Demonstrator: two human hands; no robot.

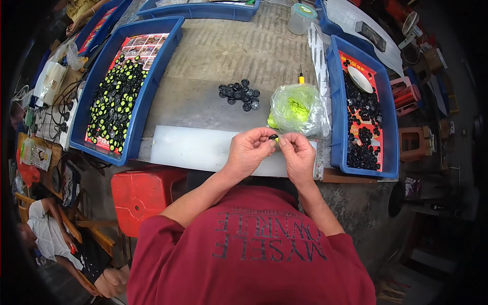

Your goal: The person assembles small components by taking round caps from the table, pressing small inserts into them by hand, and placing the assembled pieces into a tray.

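Note:
My left hand (249,152) pinches a small black wheel (273,136) between thumb and fingers, over the front edge of the table. Against it, my right hand (299,153) is closed, its fingertips at a small yellow-green piece (277,141) that touches the wheel; the fingers partly hide both. Just beyond my right hand is a clear plastic bag (311,113) filled with yellow-green pieces. A loose pile of black wheels (238,93) lies farther back on the table. Below my hands is a pale flat board (190,150).
A blue tray (152,94) at the left holds many black wheels with yellow-green centres. Another blue tray (337,109) at the right holds black wheels and a white oval dish (360,80). Behind the bag are a yellow-handled tool (301,79) and a lidded tub (301,21). A red stool (142,195) stands left.

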